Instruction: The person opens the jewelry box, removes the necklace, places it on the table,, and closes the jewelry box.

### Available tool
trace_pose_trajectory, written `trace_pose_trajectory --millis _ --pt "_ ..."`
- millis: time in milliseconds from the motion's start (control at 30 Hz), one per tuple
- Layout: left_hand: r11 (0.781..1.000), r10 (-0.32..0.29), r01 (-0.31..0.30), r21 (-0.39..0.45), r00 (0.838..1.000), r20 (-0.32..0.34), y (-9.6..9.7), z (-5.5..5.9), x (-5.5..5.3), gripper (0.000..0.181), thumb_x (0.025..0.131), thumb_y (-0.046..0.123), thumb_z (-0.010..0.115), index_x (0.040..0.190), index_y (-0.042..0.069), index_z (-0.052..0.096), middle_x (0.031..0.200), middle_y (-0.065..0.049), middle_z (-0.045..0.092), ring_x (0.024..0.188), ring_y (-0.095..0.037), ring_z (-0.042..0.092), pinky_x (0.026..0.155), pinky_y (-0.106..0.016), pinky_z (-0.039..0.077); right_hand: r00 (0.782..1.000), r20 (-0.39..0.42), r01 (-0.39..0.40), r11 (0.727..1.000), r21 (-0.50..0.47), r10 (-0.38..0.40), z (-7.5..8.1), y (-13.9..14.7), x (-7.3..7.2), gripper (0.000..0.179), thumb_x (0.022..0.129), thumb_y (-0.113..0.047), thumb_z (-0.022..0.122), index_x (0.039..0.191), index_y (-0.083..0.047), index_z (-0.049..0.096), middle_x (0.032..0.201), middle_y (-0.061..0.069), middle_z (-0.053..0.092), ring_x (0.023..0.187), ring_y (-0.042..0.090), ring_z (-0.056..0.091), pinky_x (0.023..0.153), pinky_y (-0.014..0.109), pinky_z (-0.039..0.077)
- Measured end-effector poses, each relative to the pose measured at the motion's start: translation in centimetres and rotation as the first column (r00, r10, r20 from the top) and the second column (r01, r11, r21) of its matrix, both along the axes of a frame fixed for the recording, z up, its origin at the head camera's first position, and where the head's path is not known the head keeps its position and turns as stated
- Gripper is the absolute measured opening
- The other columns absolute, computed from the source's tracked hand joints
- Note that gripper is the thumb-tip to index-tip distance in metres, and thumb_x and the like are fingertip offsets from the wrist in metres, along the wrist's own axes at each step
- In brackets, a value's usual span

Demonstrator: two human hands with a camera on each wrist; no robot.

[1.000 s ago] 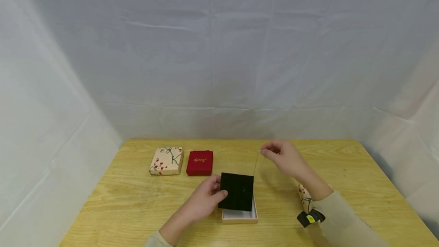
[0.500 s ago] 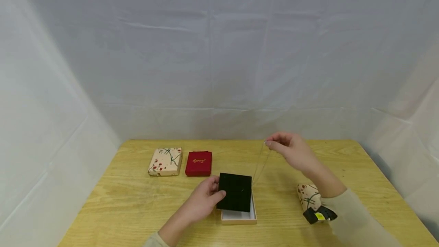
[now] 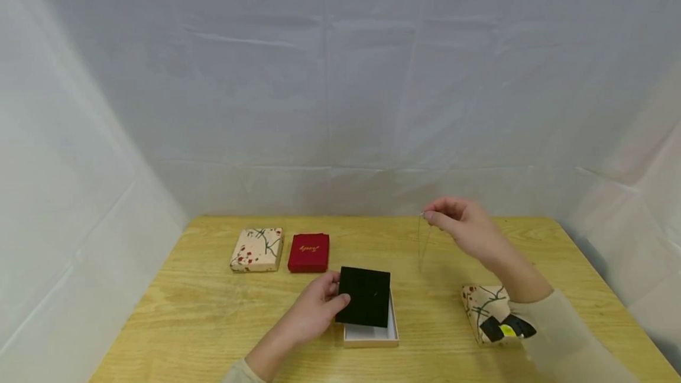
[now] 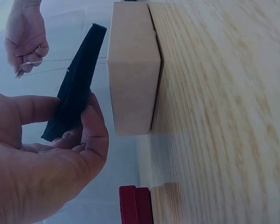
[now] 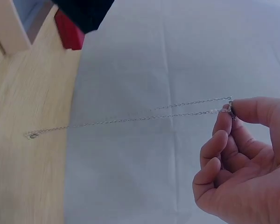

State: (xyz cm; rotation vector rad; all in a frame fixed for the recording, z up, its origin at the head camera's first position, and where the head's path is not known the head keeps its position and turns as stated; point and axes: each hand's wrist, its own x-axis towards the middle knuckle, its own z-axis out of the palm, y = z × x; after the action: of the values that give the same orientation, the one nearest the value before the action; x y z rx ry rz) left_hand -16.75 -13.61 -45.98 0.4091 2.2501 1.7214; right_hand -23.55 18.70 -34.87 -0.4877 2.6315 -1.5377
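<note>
A thin silver chain necklace [image 5: 144,118] hangs in a long loop from my right hand [image 3: 465,229], pinched between thumb and forefinger at its small pendant. The clasp end dangles lowest, over the table and away from the box. My left hand [image 3: 314,306] holds a black square padded insert [image 3: 364,297] by its left edge, thumb on top and fingers beneath. In the left wrist view the insert [image 4: 79,84] is tilted, raised beside the box wall. Partly covered by it in the head view is the open box base [image 3: 371,343], pale inside.
A cream box with a floral print [image 3: 258,250] and a red box with gold lettering [image 3: 309,252] stand at the back left. By my right forearm lies a floral lid [image 3: 481,306], partly hidden by a black wrist strap [image 3: 508,328]. White cloth [image 3: 340,105] surrounds the wooden table.
My right hand has moved right and up, drawing the necklace away from the black insert so that it now hangs free. The left hand and insert have hardly moved.
</note>
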Motion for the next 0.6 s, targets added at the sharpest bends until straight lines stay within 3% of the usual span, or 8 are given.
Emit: trace_pose_trajectory --millis 400,600 --pt "1.0 -0.002 0.002 0.021 1.0 0.016 -0.1 0.1 0.1 0.041 0.107 0.008 0.059 0.142 -0.012 0.049 0.121 -0.017 0.073 0.109 -0.028 0.071 0.095 -0.043 0.059 1.0 0.018 0.023 0.993 0.114 -0.025 -2.1 1.3 -4.4 0.038 0.111 -0.033 0.057 0.132 -0.003 0.068 0.124 0.015 0.067 0.107 0.028 0.059 0.087 0.045 0.05" --pt "1.0 -0.001 0.001 0.014 1.0 0.011 -0.1 0.1 0.1 0.044 0.107 0.008 0.059 0.143 -0.014 0.048 0.121 -0.017 0.073 0.11 -0.029 0.071 0.097 -0.045 0.058 1.0 -0.008 0.026 0.989 0.143 -0.025 -2.4 0.7 -7.4 0.04 0.112 -0.035 0.056 0.134 -0.003 0.066 0.127 0.017 0.066 0.109 0.033 0.058 0.088 0.046 0.049"
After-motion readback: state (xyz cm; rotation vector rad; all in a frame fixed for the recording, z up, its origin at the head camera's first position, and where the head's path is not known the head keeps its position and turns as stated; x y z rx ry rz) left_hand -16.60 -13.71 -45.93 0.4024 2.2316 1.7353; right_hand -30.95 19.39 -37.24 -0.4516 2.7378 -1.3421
